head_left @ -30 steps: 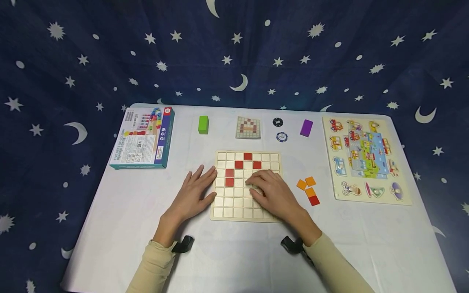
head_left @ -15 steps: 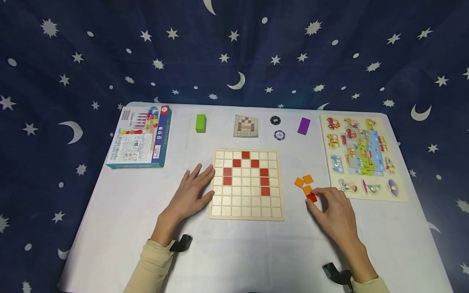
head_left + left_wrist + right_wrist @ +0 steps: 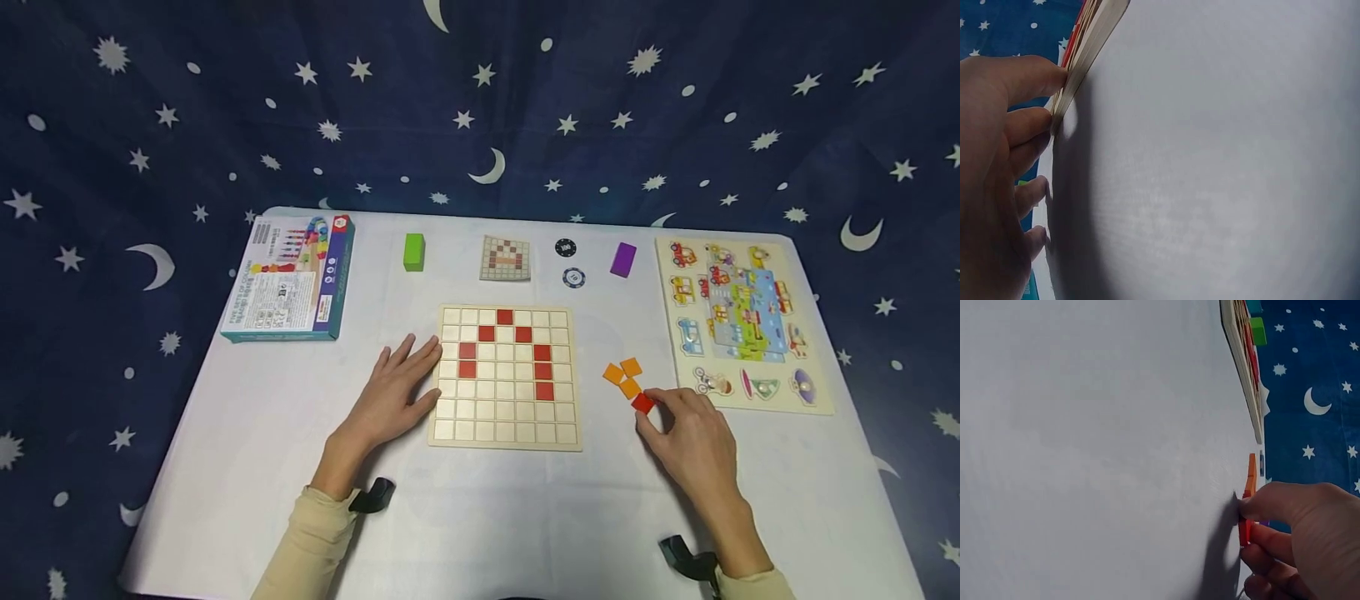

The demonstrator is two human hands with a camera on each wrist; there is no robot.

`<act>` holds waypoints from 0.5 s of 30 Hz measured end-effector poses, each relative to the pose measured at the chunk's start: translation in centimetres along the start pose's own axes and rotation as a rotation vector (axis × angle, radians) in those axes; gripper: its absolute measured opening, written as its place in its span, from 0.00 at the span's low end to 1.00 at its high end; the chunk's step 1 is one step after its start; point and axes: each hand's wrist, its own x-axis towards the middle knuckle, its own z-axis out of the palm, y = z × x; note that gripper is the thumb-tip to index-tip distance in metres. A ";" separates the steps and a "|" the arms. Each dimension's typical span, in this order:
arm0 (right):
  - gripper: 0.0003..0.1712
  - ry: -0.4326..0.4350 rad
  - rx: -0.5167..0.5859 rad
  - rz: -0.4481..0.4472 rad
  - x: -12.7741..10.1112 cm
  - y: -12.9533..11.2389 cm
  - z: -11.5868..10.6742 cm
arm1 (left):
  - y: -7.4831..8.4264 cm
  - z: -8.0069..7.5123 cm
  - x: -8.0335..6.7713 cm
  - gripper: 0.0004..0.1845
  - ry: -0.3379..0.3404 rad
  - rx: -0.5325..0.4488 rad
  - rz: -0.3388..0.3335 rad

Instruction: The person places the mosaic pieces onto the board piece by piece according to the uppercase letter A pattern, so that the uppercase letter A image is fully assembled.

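A square wooden grid board (image 3: 487, 410) lies mid-table, with several red tiles set in its cells in a peaked shape. My left hand (image 3: 392, 392) rests at the board's left edge, fingers extended and touching the rim; the left wrist view shows the thumb (image 3: 1038, 78) against that edge. Right of the board, my right hand (image 3: 693, 437) pinches a loose red tile (image 3: 642, 403) between thumb and forefinger. The right wrist view shows this red tile (image 3: 1245, 532) at the fingertips. Beside it lie three orange tiles (image 3: 630, 388), close together.
Behind the board stands a small pattern card (image 3: 505, 258) near two poker chips (image 3: 573, 277). A green block (image 3: 414, 252) and a purple block (image 3: 623, 260) are at the back. A boxed toy (image 3: 288, 279) lies left; a vehicle puzzle board (image 3: 678, 379) lies right.
My right hand has left the board for the loose tiles, uncovering three red tiles on the board's right side. The pinched red tile has shifted slightly right. My left hand stays put.
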 end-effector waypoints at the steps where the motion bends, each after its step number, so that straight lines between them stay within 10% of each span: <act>1: 0.19 -0.010 0.004 0.000 0.0 0.0 -0.1 | 0.0 0.0 0.0 0.38 0.001 0.002 0.000; 15: 0.17 -0.004 0.074 -0.144 2.2 -3.2 1.4 | 0.1 -0.1 0.1 0.38 -0.009 0.009 -0.008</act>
